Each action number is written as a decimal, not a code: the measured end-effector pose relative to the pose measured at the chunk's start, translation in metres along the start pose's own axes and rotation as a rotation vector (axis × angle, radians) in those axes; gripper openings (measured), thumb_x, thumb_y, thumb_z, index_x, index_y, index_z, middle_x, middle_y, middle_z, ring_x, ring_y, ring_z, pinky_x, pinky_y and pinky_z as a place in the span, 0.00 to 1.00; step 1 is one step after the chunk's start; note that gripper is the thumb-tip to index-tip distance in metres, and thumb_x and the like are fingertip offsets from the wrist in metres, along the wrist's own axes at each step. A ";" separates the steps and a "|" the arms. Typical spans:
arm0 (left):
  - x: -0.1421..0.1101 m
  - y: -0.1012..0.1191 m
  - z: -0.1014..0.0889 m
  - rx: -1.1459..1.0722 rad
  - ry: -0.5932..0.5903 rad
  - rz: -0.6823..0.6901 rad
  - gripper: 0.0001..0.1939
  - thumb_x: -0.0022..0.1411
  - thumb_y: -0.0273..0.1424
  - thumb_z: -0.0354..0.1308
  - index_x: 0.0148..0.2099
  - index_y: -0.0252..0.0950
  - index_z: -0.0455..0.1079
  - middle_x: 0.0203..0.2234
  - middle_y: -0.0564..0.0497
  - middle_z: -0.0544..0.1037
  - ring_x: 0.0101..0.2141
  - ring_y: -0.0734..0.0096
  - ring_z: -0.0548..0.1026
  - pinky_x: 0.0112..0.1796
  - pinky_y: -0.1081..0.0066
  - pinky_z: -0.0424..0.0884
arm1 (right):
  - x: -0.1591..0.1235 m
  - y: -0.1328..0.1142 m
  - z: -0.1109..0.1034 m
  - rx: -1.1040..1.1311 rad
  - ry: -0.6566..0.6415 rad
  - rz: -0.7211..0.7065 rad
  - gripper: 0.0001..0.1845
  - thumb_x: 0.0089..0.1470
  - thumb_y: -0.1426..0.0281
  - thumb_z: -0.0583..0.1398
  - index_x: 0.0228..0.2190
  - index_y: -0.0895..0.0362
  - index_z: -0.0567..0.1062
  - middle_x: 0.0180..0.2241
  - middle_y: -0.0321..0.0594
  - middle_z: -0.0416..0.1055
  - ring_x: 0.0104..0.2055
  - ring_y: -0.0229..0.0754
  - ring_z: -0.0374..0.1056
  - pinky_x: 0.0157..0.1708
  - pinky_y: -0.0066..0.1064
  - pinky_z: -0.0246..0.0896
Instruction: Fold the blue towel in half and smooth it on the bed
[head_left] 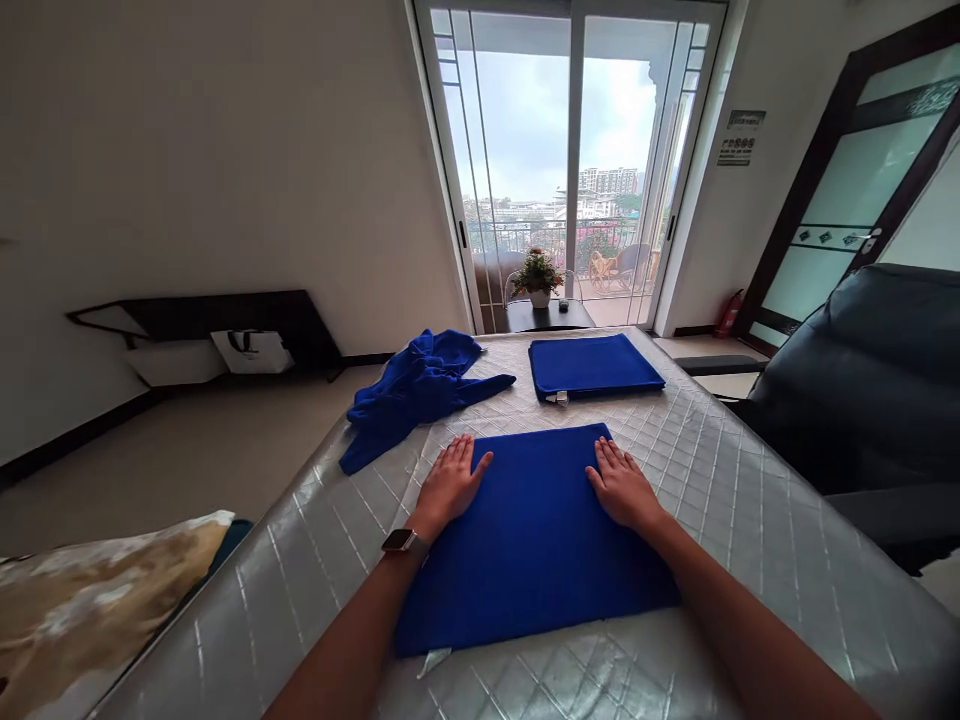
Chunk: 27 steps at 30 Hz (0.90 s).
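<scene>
A blue cloth (536, 540), folded into a flat rectangle, lies on the silvery quilted mattress (750, 560). My left hand (450, 482) rests flat along its left edge, fingers stretched out and thumb apart. On the opposite edge lies my right hand (621, 484), also flat with the fingers extended. A second blue cloth (595, 366), folded into a neat stack with a white tag, sits beyond it to the right. Farther left, a crumpled blue cloth (420, 390) spreads in a loose heap. At the near left corner of the folded cloth a white label shows.
Black leather chair (892, 360) stands at the right of the mattress. A potted plant (539, 278) sits on a small table before the sliding glass door (517, 140). At left are a patterned cushion (105, 590) and a white bag (253, 352) by the wall.
</scene>
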<state>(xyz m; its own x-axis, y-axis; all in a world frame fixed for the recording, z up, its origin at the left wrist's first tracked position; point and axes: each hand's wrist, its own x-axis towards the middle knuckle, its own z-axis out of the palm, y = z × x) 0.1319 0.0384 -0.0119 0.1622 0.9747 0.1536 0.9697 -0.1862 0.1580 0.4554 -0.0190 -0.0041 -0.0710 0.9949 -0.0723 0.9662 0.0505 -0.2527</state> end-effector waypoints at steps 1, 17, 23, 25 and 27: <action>0.000 0.000 0.001 0.004 0.001 -0.001 0.44 0.71 0.57 0.30 0.74 0.28 0.51 0.72 0.39 0.53 0.71 0.56 0.50 0.69 0.54 0.47 | 0.000 0.000 -0.001 0.009 -0.003 -0.002 0.39 0.69 0.55 0.37 0.72 0.64 0.43 0.74 0.41 0.35 0.75 0.41 0.29 0.72 0.40 0.25; 0.005 0.103 -0.016 0.011 -0.026 0.172 0.39 0.74 0.51 0.30 0.74 0.29 0.49 0.72 0.36 0.52 0.71 0.58 0.48 0.68 0.52 0.50 | -0.005 -0.006 -0.005 0.094 0.043 0.007 0.38 0.69 0.56 0.38 0.72 0.64 0.45 0.74 0.43 0.36 0.75 0.42 0.31 0.71 0.39 0.24; -0.023 0.182 0.004 -0.061 -0.080 0.371 0.38 0.75 0.50 0.29 0.73 0.30 0.52 0.71 0.41 0.55 0.71 0.61 0.50 0.69 0.55 0.50 | -0.006 -0.002 0.000 0.026 0.084 -0.041 0.36 0.70 0.59 0.39 0.71 0.64 0.49 0.74 0.44 0.38 0.75 0.43 0.33 0.71 0.40 0.28; -0.026 0.177 0.004 -0.055 -0.106 0.325 0.39 0.75 0.51 0.29 0.73 0.29 0.52 0.71 0.41 0.54 0.71 0.61 0.49 0.69 0.55 0.49 | -0.006 -0.002 0.000 0.028 0.084 -0.033 0.36 0.70 0.58 0.39 0.71 0.64 0.49 0.73 0.45 0.39 0.75 0.44 0.34 0.71 0.40 0.28; -0.028 0.161 0.001 -0.041 -0.119 0.279 0.40 0.74 0.52 0.29 0.74 0.29 0.51 0.72 0.41 0.52 0.71 0.61 0.48 0.70 0.55 0.48 | -0.006 -0.003 -0.001 0.042 0.084 -0.022 0.37 0.70 0.57 0.39 0.71 0.65 0.49 0.73 0.45 0.39 0.75 0.44 0.34 0.71 0.40 0.27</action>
<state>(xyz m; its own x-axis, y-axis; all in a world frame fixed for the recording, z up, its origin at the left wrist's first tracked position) 0.2841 -0.0182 0.0079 0.4442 0.8922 0.0820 0.8767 -0.4517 0.1653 0.4527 -0.0248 -0.0019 -0.0691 0.9975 0.0142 0.9534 0.0703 -0.2934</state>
